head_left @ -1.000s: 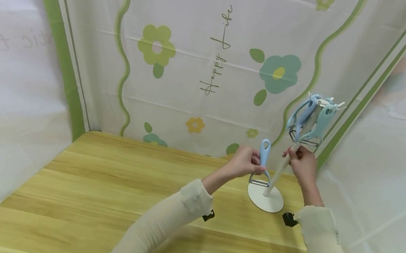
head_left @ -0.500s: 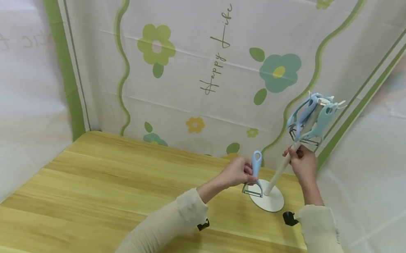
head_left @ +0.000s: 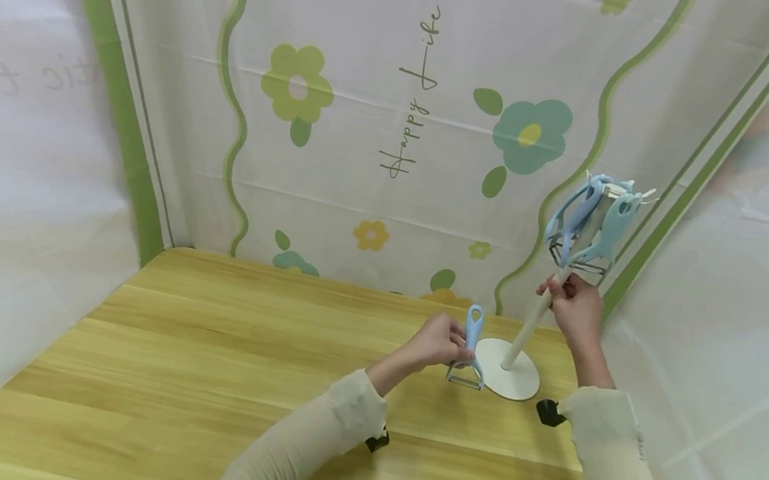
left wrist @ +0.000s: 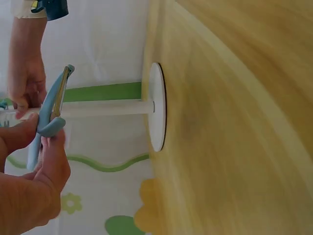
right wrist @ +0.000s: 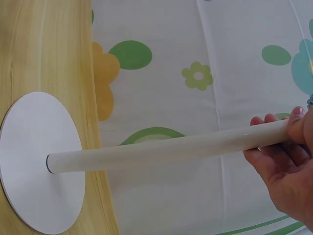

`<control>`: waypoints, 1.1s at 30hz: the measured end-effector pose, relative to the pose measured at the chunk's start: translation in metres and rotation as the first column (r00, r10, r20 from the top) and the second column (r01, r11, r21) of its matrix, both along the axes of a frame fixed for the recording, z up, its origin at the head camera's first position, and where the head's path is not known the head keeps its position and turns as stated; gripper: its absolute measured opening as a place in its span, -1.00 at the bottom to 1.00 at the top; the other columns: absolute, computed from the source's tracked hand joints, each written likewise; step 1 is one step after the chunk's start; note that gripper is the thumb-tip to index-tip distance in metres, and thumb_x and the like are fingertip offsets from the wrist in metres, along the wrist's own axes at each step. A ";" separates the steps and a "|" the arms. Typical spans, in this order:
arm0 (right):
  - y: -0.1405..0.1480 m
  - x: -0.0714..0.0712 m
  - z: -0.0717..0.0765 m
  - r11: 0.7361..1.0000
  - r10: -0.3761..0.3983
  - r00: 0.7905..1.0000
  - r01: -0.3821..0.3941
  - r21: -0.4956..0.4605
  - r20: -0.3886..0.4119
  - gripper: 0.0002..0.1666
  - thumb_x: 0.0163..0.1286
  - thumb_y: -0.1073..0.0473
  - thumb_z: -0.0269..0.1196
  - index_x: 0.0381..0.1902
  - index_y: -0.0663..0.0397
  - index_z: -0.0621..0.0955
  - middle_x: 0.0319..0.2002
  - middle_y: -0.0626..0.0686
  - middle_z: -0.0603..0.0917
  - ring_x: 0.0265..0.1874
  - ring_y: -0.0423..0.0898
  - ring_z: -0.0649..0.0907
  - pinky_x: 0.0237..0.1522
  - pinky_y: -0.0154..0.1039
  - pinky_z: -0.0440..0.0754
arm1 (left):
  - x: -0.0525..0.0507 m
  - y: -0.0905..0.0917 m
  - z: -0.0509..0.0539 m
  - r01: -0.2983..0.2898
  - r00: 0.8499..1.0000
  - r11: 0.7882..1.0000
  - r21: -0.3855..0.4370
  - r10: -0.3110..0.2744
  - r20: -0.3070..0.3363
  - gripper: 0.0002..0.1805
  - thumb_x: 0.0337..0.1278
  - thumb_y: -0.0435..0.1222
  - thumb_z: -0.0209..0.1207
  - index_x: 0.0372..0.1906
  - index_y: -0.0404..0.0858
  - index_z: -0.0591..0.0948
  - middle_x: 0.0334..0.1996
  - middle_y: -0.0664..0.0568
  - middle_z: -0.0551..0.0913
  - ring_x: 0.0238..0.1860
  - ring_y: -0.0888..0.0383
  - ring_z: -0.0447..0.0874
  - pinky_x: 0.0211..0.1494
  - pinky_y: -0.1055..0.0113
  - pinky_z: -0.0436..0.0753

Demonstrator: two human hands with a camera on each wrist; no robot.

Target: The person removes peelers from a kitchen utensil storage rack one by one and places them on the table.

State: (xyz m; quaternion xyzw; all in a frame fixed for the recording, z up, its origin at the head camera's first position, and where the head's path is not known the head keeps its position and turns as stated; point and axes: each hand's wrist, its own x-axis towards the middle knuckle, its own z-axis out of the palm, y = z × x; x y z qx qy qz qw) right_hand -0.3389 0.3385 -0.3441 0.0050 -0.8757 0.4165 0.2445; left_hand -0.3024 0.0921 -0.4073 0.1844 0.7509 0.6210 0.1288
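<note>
My left hand [head_left: 439, 341] pinches a light blue peeler [head_left: 472, 331] between thumb and fingers, its looped handle up and its blade down, just left of a white stand. In the left wrist view the peeler [left wrist: 46, 110] shows its blade side-on. My right hand [head_left: 576, 310] grips the upper part of the stand's pole [head_left: 528, 329]; in the right wrist view fingers and thumb wrap the pole [right wrist: 171, 151]. The round base [head_left: 517, 381] rests on the table. Several blue and mint-green peelers [head_left: 613, 225] hang from hooks at the pole's top.
The wooden table [head_left: 236, 381] reaches back to a hanging curtain [head_left: 370, 113] printed with flowers. More white cloth [head_left: 755, 326] hangs close on the right, beside the stand. A black wrist camera [head_left: 550, 412] sits under the right sleeve.
My left hand has moved down and left with the light blue peeler, away from the pole. The right hand stays on the pole, and the stand stays in place.
</note>
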 end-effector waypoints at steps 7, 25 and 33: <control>0.001 0.000 0.000 1.000 0.002 1.000 -0.002 -0.008 0.005 -0.58 0.55 0.04 0.11 0.03 0.32 0.63 -0.18 0.26 0.75 -0.38 -0.54 0.58 -0.37 -0.66 0.57 | -0.003 0.000 -0.014 -0.021 0.999 0.999 -0.032 0.022 0.042 -0.75 0.01 -0.50 0.40 -0.16 -0.46 0.67 -0.44 -0.12 0.78 -0.43 0.18 0.74 -0.27 0.36 0.75; -0.002 0.000 0.000 1.000 -0.006 1.000 0.006 -0.004 -0.007 -0.63 0.55 0.06 0.11 -0.04 0.30 0.63 -0.15 0.32 0.73 -0.38 -0.52 0.60 -0.39 -0.65 0.57 | 0.000 -0.002 -0.041 0.025 0.999 0.991 -0.129 -0.022 0.030 -0.83 0.04 -0.51 0.38 -0.24 -0.47 0.66 -0.45 -0.14 0.77 -0.46 0.08 0.78 -0.35 0.31 0.76; -0.001 0.000 -0.001 1.000 -0.001 1.000 0.001 -0.009 -0.007 -0.61 0.55 0.04 0.11 -0.03 0.30 0.63 -0.26 0.11 0.75 -0.39 -0.56 0.58 -0.39 -0.63 0.57 | -0.002 0.000 -0.052 0.043 0.997 0.991 -0.128 -0.036 0.062 -0.82 0.01 -0.57 0.36 -0.24 -0.52 0.64 -0.46 -0.16 0.76 -0.48 0.11 0.75 -0.31 0.28 0.77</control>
